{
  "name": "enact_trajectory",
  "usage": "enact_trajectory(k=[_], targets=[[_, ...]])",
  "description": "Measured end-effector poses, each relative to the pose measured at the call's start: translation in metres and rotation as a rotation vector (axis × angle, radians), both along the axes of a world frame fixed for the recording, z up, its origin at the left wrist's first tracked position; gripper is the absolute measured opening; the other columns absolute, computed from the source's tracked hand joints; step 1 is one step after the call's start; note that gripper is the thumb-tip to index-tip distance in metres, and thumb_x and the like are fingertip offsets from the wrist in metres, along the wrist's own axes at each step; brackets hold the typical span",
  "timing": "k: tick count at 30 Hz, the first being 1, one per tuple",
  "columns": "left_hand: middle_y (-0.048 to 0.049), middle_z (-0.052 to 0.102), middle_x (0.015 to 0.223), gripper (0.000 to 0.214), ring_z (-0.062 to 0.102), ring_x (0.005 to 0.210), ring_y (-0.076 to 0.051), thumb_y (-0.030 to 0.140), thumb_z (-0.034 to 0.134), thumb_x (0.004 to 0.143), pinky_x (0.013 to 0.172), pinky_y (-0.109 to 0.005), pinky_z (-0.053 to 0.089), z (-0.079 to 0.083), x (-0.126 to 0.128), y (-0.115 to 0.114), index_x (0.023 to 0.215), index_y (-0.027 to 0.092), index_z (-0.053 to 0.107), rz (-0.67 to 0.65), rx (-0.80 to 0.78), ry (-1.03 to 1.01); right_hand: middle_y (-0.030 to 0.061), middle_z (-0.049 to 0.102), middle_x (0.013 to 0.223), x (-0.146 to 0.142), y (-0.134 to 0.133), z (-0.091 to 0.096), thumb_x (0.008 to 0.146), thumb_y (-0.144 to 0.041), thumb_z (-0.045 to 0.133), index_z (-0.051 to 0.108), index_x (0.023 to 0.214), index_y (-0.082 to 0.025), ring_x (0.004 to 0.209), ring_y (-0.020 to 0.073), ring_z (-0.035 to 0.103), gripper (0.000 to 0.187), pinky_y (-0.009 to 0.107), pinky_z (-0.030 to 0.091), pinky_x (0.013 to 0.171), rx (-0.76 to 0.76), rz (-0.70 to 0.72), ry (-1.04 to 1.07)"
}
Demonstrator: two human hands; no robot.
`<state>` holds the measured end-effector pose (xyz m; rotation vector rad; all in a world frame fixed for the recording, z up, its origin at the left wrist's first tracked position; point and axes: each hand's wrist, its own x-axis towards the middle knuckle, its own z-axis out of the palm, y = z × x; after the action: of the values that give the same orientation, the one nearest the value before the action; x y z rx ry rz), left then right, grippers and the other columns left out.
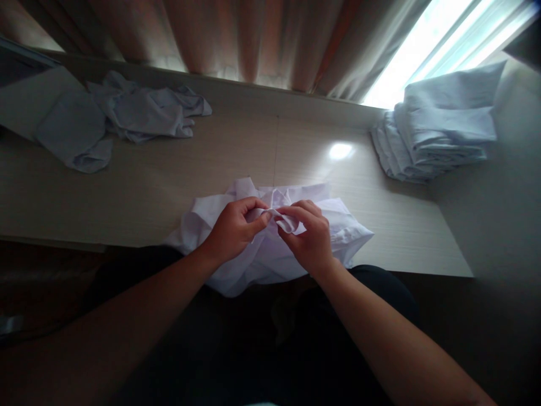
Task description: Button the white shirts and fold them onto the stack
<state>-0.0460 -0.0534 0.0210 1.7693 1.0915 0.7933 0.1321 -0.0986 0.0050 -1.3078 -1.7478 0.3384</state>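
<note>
A white cloth garment point(262, 262) lies bunched at the front edge of the table, part of it hanging over toward my lap. My left hand point(236, 228) pinches a folded edge of it between thumb and fingers. Close beside it, my right hand point(307, 231) grips the same edge, where the fabric curls into a small loop. Both hands are slightly raised over the rest of the cloth, fingertips almost meeting. Whether a button or seam sits between the fingers is too small to make out.
The pale wood-grain table point(169, 175) runs along a curtain point(236, 39). A stack of folded white cloth point(448, 124) stands at the right against a wall point(499, 214). Crumpled white cloths point(147, 110) lie at the back left, near a light panel-like object point(38, 101).
</note>
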Motion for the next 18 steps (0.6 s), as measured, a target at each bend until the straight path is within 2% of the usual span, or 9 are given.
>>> enact_trajectory(k=[7,18], targets=[[-0.0006,0.070,0.086,0.021,0.060,0.077,-0.014,0.034,0.062,0.086,0.074,-0.026,0.046,-0.0019,-0.0011,-0.0001,0.092,0.016,0.070,-0.012,-0.004,-0.010,0.0021,0.064,0.083,0.0014,0.0003,-0.0008,0.078,-0.015,0.068,0.070,0.096,-0.023,0.082,0.0199,0.059,0.020,0.035,0.047,0.078,-0.034,0.047,0.104],[-0.0022,0.072,0.092,0.030,0.065,0.086,-0.018,0.043,0.056,0.091,0.080,-0.029,0.047,-0.0030,0.0002,0.0019,0.097,0.017,0.070,-0.065,-0.078,0.021,0.0011,0.065,0.083,0.0034,0.0030,-0.0051,0.077,-0.015,0.069,0.070,0.093,-0.022,0.081,0.0186,0.060,0.018,0.032,0.046,0.074,-0.118,0.066,0.188]])
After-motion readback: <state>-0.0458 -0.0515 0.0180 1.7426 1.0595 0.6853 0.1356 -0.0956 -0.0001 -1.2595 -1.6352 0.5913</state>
